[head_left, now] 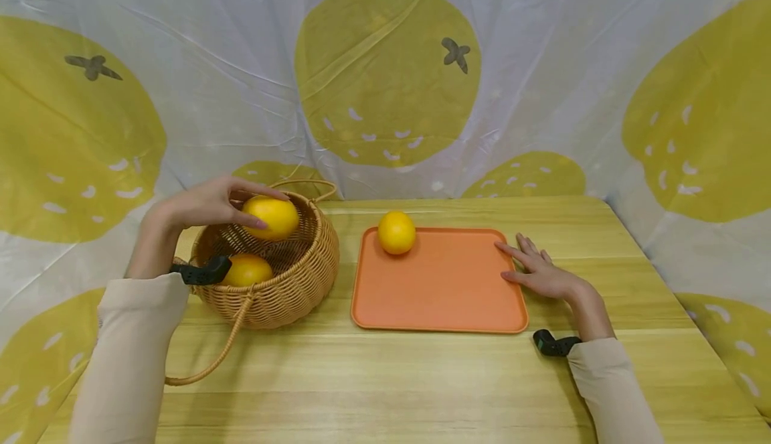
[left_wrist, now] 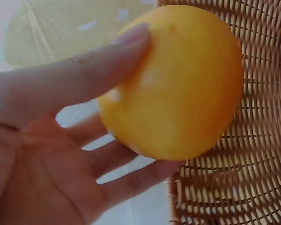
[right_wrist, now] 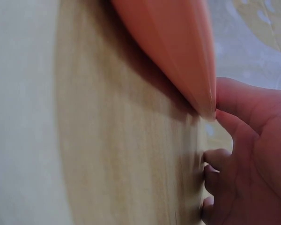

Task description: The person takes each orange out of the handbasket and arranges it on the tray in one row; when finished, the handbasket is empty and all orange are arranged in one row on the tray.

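Oranges on the move: left hand [head_left: 205,206] grips one orange [head_left: 272,217] above the wicker basket [head_left: 301,276], another [head_left: 247,270] waits inside, one [head_left: 396,232] sits on the tray [head_left: 440,297], right hand [head_left: 542,271] resting flat at its edge

Person, two arms in view. Left sleeve [head_left: 135,337]: long, pale beige, plain soft fabric, cuff ending at the wrist. Right sleeve [head_left: 608,384]: matching pale beige, same plain cuff. Left wrist device [head_left: 201,272]: small black unit, rounded casing, strapped at the cuff edge. Right wrist device [head_left: 554,343]: same black unit, same rounded casing. Hands bare; fingers [left_wrist: 84,70] ringless, nails short and unpainted.
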`<state>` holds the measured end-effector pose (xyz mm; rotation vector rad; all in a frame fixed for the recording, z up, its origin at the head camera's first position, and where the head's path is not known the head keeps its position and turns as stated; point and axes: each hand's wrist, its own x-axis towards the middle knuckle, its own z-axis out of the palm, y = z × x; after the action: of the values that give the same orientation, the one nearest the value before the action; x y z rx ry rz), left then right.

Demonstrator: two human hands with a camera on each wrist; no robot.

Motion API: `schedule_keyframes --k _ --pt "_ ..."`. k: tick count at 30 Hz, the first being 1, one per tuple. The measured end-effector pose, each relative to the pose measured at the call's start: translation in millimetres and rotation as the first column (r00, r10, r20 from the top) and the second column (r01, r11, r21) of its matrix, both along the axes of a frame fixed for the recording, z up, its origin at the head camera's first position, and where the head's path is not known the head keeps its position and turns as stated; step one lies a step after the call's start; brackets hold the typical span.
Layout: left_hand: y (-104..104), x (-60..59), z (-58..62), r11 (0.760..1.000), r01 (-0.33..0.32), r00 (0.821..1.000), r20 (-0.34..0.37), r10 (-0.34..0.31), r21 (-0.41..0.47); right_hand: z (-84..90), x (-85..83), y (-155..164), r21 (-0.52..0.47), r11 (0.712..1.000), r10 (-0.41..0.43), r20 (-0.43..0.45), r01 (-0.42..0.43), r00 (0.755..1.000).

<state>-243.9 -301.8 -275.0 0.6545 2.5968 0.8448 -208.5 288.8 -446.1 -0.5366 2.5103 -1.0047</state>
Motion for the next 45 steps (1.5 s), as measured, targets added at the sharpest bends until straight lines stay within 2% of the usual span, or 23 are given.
schedule_keyframes --k 6,11,14,18,21,25,31,34,37,42,45 --pt "2.7 14.2 4.3 0.988 -0.048 0.998 -0.036 0.054 0.143 0.2 -0.1 1.2 -0.002 1.0 -0.002 0.004 0.002 1.0" --pt "16.5 21.4 5.7 0.966 -0.07 0.986 -0.128 0.105 0.251 0.3 0.0 1.8 -0.011 1.0 0.0 0.006 0.0 1.0" --pt "32.3 27.3 10.0 0.947 -0.085 0.973 -0.18 0.146 0.309 0.1 -0.4 1.9 -0.008 1.0 0.0 0.002 0.0 1.0" --pt "64.4 35.1 15.4 0.909 -0.155 0.948 -0.2 0.247 0.387 0.0 -1.0 1.6 -0.008 1.0 -0.001 0.001 0.001 1.0" --pt "90.5 40.4 13.0 0.877 -0.211 0.93 -0.188 0.316 0.433 1.1 -1.2 0.3 -0.01 1.0 -0.002 0.004 0.002 1.0" --pt "123.0 43.7 -1.0 0.832 -0.242 0.918 -0.16 0.362 0.499 1.3 -1.5 -0.6 0.002 1.0 -0.004 0.004 0.004 1.0" --pt "174.8 42.8 -28.6 0.781 -0.226 0.897 -0.188 0.4 0.582 -1.0 -1.7 1.5 -0.013 1.0 -0.004 0.001 0.004 1.0" --pt "198.2 41.7 -43.7 0.751 -0.242 0.895 -0.157 0.417 0.614 -1.7 -2.0 1.3 -0.029 1.0 -0.002 -0.005 0.002 1.0" --pt "220.4 39.4 -60.6 0.725 -0.255 0.901 -0.114 0.418 0.64 -1.5 -2.6 0.3 -0.022 1.0 -0.004 -0.007 0.004 1.0" --pt "259.2 39.7 -86.3 0.719 -0.279 0.914 -0.054 0.402 0.636 -0.3 -3.3 -0.6 0.015 1.0 -0.012 0.008 0.012 1.0" --pt "281.1 38.6 -101.1 0.725 -0.277 0.924 -0.034 0.382 0.63 0.1 -3.2 -0.9 0.026 1.0 -0.014 0.013 0.014 1.0"
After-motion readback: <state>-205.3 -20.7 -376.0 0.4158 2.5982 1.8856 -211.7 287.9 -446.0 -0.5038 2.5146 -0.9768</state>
